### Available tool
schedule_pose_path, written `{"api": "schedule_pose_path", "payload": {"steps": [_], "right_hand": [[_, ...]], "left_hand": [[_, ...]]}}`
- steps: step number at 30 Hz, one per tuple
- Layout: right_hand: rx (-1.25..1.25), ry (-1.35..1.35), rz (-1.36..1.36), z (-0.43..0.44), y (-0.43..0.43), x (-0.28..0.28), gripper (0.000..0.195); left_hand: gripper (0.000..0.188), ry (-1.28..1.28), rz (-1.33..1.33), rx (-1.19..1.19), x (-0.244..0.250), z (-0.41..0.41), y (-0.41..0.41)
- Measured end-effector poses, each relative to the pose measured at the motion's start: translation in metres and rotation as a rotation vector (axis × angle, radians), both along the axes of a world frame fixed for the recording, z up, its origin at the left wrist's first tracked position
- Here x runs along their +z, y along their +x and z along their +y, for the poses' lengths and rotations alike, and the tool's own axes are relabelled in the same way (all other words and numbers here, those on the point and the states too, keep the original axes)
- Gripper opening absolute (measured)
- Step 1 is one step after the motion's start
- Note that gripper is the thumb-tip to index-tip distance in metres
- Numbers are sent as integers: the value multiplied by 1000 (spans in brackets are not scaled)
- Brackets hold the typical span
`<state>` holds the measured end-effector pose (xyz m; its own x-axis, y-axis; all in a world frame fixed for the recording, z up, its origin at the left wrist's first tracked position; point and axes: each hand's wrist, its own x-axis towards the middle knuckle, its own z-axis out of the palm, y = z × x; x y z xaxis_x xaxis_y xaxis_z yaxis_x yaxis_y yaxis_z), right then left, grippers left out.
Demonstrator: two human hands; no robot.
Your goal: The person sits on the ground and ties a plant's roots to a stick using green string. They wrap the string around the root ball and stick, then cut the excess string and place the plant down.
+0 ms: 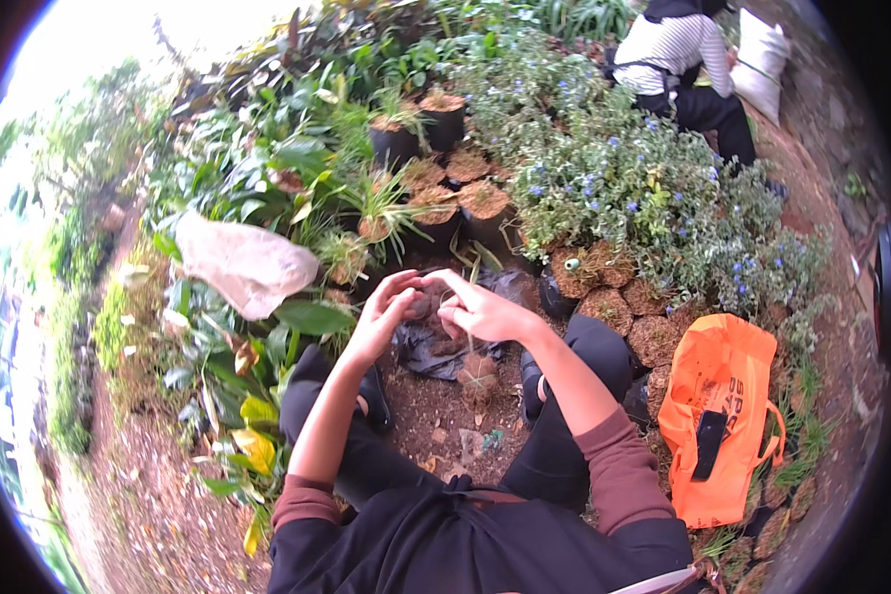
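Observation:
My left hand [381, 315] and my right hand [488, 307] are raised in front of me, their fingertips meeting over a patch of ground between my feet. A thin pale string [470, 341] hangs from the curled fingers of my right hand. It leads down towards a brown fibrous ball [477, 373], which has strands crossed over its top and lies on the soil. Below my hands is crumpled black plastic [423, 355] with brown material on it. What my left fingertips hold, if anything, is too small to tell.
An orange bag [713, 475] with a black phone [710, 444] on it lies at my right. Potted plants [482, 200] and a blue-flowered shrub [601, 171] stand ahead. Whitish plastic sheeting [245, 260] rests on leaves at left. A person [672, 59] sits beside a white sack [761, 67].

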<state>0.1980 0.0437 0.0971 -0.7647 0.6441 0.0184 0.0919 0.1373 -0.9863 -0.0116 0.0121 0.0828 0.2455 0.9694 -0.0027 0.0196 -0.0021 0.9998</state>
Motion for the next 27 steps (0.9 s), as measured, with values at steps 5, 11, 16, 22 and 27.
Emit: {"api": "schedule_pose_path", "payload": {"steps": [5, 11, 16, 22, 27], "right_hand": [[193, -179, 185, -8, -14, 2, 39], [213, -200, 14, -8, -13, -13, 46], [141, -116, -79, -7, -12, -27, 41], [3, -90, -142, -1, -7, -31, 39], [81, -338, 61, -2, -9, -22, 38]], "left_hand": [[55, -176, -280, -127, -27, -26, 9], [39, -92, -259, -119, -49, -23, 11], [17, -85, -280, 23, -61, -19, 14], [22, -63, -233, 219, -68, -10, 14], [53, -192, -329, -60, -46, -15, 23]]}}
